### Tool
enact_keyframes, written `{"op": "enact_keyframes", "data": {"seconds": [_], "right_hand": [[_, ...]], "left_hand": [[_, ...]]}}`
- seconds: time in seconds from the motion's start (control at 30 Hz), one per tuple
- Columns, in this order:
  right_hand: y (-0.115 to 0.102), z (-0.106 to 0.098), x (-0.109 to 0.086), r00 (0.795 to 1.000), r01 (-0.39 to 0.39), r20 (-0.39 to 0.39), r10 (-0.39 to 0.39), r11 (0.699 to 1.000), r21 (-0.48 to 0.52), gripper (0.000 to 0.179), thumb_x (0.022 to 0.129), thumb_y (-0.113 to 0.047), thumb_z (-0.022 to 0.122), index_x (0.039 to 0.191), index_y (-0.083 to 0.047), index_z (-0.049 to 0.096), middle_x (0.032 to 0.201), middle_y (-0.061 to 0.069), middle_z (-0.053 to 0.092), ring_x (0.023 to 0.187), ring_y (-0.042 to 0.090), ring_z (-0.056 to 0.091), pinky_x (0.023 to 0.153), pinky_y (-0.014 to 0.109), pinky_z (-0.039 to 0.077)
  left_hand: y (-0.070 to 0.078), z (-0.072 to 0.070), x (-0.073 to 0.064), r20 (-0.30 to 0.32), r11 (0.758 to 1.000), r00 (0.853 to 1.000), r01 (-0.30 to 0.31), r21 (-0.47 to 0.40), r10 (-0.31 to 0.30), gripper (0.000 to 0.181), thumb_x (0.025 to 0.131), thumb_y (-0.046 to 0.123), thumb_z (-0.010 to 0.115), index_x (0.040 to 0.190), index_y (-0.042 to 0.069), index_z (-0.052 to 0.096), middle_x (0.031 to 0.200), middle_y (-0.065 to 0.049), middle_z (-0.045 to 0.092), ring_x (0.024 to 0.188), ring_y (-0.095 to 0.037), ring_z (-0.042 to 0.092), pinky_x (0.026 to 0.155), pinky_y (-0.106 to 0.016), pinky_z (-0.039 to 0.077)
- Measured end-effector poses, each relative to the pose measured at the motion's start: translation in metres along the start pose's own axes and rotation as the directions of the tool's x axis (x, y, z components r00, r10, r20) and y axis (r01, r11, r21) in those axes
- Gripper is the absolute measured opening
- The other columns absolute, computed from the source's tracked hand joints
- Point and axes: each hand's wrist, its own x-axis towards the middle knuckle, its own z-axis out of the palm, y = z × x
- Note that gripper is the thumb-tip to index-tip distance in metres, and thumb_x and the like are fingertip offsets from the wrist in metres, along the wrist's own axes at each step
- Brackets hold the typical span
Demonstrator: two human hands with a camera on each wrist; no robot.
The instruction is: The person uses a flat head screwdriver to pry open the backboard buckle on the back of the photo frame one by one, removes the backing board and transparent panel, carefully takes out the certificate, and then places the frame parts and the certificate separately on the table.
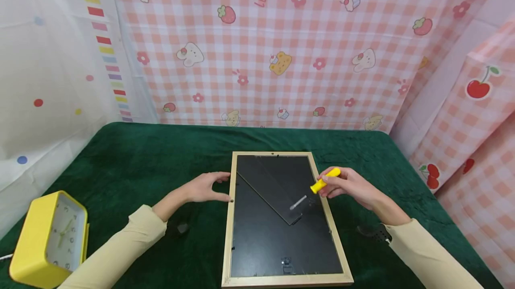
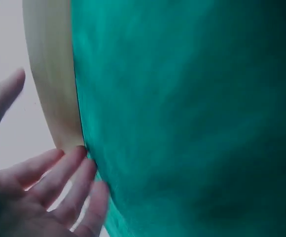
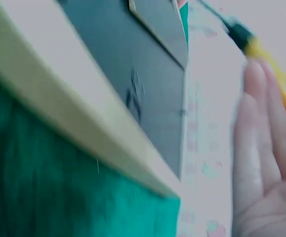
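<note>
A picture frame (image 1: pixel 227 244) with a pale wooden rim lies back side up, showing its black backing board (image 1: pixel 261 240). A stand leg (image 1: pixel 265 190) slants across the board. My left hand (image 1: pixel 203 187) touches the frame's left rim, thumb and fingers spread; the left wrist view has its fingertips against the wood. My right hand (image 1: pixel 348 186) holds a screwdriver (image 1: pixel 325 181) by its yellow handle above the frame's right side. A dark collar and thin shaft show in the right wrist view. Below the handle, a pale thin shape (image 1: pixel 297 202) appears over the board; I cannot tell whether it is a reflection.
A yellow alarm clock (image 1: pixel 38 235) stands at the table's left front, with a white cable. Dark green cloth (image 1: pixel 161 155) covers the table. Near the right sleeve lies a black strap-like thing (image 1: pixel 378 234), and a small dark object (image 1: pixel 183 227) is by the left forearm.
</note>
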Motion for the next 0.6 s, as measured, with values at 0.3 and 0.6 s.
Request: {"op": "enact_keyframes", "data": {"seconds": [0.3, 0.6], "right_hand": [[0.000, 0.047, 0.042, 0.981, 0.023, -0.192, 0.010, 0.985, 0.169, 0.048, 0.088, -0.025, 0.056, 0.118, 0.008, 0.040, 0.099, 0.017, 0.060, 0.083, 0.023, 0.061, 0.074, 0.032, 0.048], [0.007, 0.080, 0.071, 0.988, 0.030, -0.151, -0.002, 0.982, 0.188, 0.046, 0.085, -0.022, 0.059, 0.119, 0.007, 0.045, 0.101, 0.018, 0.059, 0.084, 0.025, 0.060, 0.074, 0.033, 0.048]], "left_hand": [[0.011, 0.015, -0.031, 0.025, 0.996, 0.999, -0.032, 0.087, 0.030, 0.087, 0.070, 0.050, 0.068, 0.133, 0.001, 0.034, 0.128, -0.013, 0.040, 0.110, -0.027, 0.035, 0.086, -0.050, 0.030], [0.013, 0.015, -0.034, 0.027, 0.991, 1.000, -0.006, 0.131, 0.002, 0.084, 0.069, 0.052, 0.067, 0.130, 0.003, 0.039, 0.127, -0.012, 0.040, 0.112, -0.028, 0.035, 0.087, -0.052, 0.027]]}}
